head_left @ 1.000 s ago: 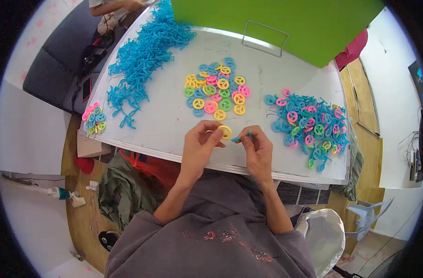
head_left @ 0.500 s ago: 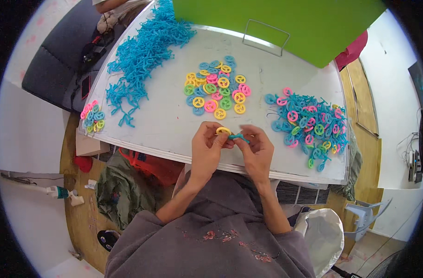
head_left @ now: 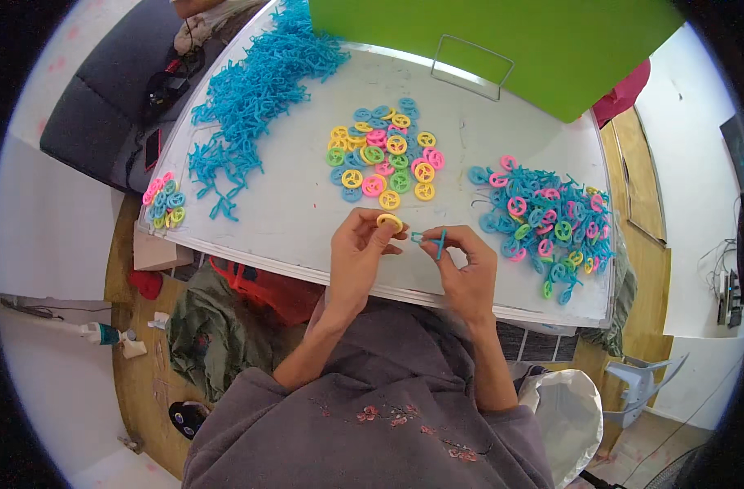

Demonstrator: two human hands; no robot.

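My left hand (head_left: 357, 259) pinches a yellow plastic wheel (head_left: 390, 222) above the table's near edge. Just to its right, my right hand (head_left: 467, 269) grips a blue forked plastic piece (head_left: 440, 243), its prongs pointing at the wheel with a small gap between. Beyond my hands lies a spread of loose wheels (head_left: 374, 186) in yellow, blue, pink and green. A large heap of blue forked pieces (head_left: 254, 85) covers the table's far left. On the right is a pile of wheels joined to blue pieces (head_left: 551, 216).
A small cluster of wheels (head_left: 164, 200) sits at the white table's (head_left: 290, 236) left corner. A green panel (head_left: 502, 41) with a wire handle stands at the back. Beside me at lower right is a white bag (head_left: 566, 420); a grey chair (head_left: 79, 114) is at far left.
My hands have moved apart. The blue forked piece, earlier close against the yellow wheel, is now separate from it in my right hand, and the wheel is tilted more upright.
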